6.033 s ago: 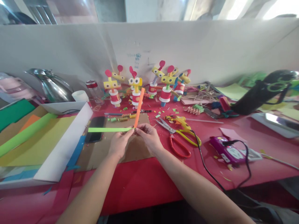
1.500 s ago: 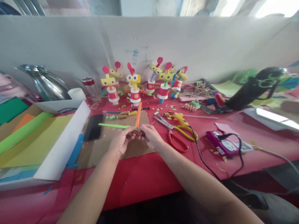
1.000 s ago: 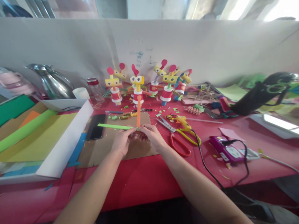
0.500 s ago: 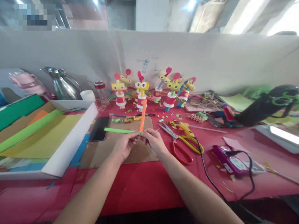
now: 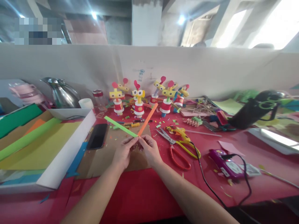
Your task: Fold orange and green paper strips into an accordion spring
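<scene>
I'm pinching the meeting ends of two paper strips between the thumbs and fingers of both hands, over a cardboard sheet (image 5: 97, 163) on the red surface (image 5: 140, 194). From that pinch, the green strip (image 5: 120, 125) runs out to 10 o'clock and the orange strip (image 5: 148, 119) to 1 o'clock. My left hand (image 5: 123, 151) and right hand (image 5: 151, 151) nearly touch at the tips, covering the join, so I can't tell which strip lies on top. A light, flat pinch right at the corner seems best to me: squeezing hard could crumple the paper, and a loose grip could let the ends slide askew. I'd line up the edges before pressing any crease. The coiled strips (image 5: 135, 125) sit near 11 o'clock, the phone (image 5: 97, 136) at 9, the scissors (image 5: 172, 141) at 3, and the paper figures (image 5: 139, 109) stand at 12.
</scene>
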### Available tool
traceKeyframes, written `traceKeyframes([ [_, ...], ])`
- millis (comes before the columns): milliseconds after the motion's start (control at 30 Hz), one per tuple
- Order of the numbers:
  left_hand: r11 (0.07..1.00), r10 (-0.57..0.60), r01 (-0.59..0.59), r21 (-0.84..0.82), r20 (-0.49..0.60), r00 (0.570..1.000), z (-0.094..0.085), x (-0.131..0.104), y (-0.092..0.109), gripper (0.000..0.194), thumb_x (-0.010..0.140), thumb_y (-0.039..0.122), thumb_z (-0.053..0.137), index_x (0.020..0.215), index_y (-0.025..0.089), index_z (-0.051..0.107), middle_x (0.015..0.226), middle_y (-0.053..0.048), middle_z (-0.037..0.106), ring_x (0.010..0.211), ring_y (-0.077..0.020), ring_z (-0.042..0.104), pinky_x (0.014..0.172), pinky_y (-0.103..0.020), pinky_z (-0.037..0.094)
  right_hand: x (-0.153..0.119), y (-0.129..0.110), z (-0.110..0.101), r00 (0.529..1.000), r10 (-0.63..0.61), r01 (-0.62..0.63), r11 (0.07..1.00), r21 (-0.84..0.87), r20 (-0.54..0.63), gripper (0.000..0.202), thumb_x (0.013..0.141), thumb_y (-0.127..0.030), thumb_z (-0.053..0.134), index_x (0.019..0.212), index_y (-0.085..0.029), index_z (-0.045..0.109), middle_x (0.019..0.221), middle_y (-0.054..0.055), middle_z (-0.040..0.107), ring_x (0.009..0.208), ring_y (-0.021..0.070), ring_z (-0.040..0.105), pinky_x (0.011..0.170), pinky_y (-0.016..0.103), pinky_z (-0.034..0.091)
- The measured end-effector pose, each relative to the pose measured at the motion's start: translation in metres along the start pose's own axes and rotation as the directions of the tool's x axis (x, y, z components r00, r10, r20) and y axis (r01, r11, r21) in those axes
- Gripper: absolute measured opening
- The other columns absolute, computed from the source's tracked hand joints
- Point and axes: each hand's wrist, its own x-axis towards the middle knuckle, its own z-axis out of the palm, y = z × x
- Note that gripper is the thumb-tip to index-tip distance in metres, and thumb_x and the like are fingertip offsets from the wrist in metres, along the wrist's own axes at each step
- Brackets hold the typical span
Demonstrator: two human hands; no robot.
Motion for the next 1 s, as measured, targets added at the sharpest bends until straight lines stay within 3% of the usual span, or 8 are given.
traceKeyframes([
  [100, 1.0, 0.023, -0.024, -0.009, -0.021, 1.0, -0.001, 0.001, -0.001, 0.018, 0.061, 0.03, 0.081, 0.069, 0.016, 0.073, 0.067, -0.001, 0.068, 0.06, -0.0111, 0.057, 0.062, -0.025, 0.043, 0.0, 0.0, 0.001, 1.0, 0.002, -0.002, 1.0, 0.016, 0.008, 0.028, 0.075, -0.046, 0.067, 0.07, -0.02, 0.06, 0.061, -0.003, 0.055, 0.055, 0.0104, 0.047, 0.053, 0.023, 0.038],
  [267, 0.992, 0.085, -0.078, 0.101, -0.069, 0.994, -0.009, 0.007, -0.003, 0.014, 0.061, 0.029, 0.079, 0.066, 0.017, 0.074, 0.07, -0.001, 0.068, 0.07, -0.0122, 0.058, 0.066, -0.024, 0.041, 0.005, -0.009, -0.006, 0.989, 0.123, -0.123, 0.992, -0.015, 0.079, 0.027, 0.071, -0.044, 0.07, 0.071, -0.017, 0.065, 0.06, 0.0, 0.06, 0.049, 0.0093, 0.047, 0.048, 0.023, 0.034],
  [467, 0.982, 0.051, -0.027, 0.186, -0.126, 0.991, -0.011, 0.007, 0.001, 0.02, 0.059, 0.035, 0.08, 0.071, 0.019, 0.075, 0.075, -0.005, 0.072, 0.074, -0.015, 0.061, 0.063, -0.024, 0.038, 0.009, -0.014, -0.014, 0.997, 0.056, -0.058, 0.998, -0.036, -0.062, 0.023, 0.064, -0.036, 0.076, 0.074, -0.019, 0.064, 0.062, -0.003, 0.06, 0.049, 0.0091, 0.047, 0.047, 0.023, 0.033],
  [533, 0.969, 0.039, -0.018, 0.246, -0.083, 0.996, -0.011, 0.006, 0.003, 0.022, 0.061, 0.036, 0.078, 0.072, 0.018, 0.076, 0.071, -0.006, 0.071, 0.071, -0.0157, 0.062, 0.06, -0.024, 0.037, 0.009, -0.014, -0.014, 0.999, 0.032, -0.034, 0.998, -0.051, -0.042, 0.023, 0.067, -0.038, 0.075, 0.078, -0.02, 0.066, 0.064, -0.003, 0.06, 0.051, 0.0098, 0.048, 0.048, 0.023, 0.033],
  [633, 0.944, 0.034, -0.041, 0.327, 0.026, 0.999, -0.01, 0.005, 0.003, 0.02, 0.067, 0.036, 0.074, 0.075, 0.018, 0.077, 0.068, -0.006, 0.071, 0.067, -0.0152, 0.061, 0.06, -0.025, 0.037, 0.009, -0.013, -0.013, 0.999, 0.019, -0.022, 0.996, -0.085, -0.031, 0.025, 0.071, -0.041, 0.072, 0.064, -0.018, 0.066, 0.054, -0.002, 0.055, 0.05, 0.0097, 0.044, 0.049, 0.024, 0.032],
  [833, 0.893, 0.069, -0.061, 0.446, -0.003, 0.998, -0.013, 0.006, 0.009, 0.018, 0.067, 0.036, 0.073, 0.065, 0.019, 0.075, 0.063, -0.005, 0.068, 0.062, -0.0154, 0.057, 0.061, -0.026, 0.036, 0.021, -0.018, -0.027, 0.969, 0.139, -0.112, 0.984, 0.14, -0.202, 0.028, 0.061, -0.037, 0.081, 0.058, -0.016, 0.064, 0.051, -0.003, 0.053, 0.045, 0.0066, 0.04, 0.042, 0.022, 0.027],
  [1000, 0.905, 0.087, -0.056, 0.422, -0.054, 0.995, -0.015, 0.008, 0.02, 0.011, 0.063, 0.031, 0.075, 0.061, 0.02, 0.074, 0.06, -0.003, 0.066, 0.061, -0.0148, 0.055, 0.065, -0.027, 0.038, 0.041, -0.033, -0.059, 0.896, 0.031, 0.116, 0.946, 0.301, -0.443, 0.025, 0.057, -0.03, 0.084, 0.064, -0.016, 0.064, 0.055, -0.005, 0.055, 0.045, 0.0044, 0.042, 0.041, 0.018, 0.034],
])
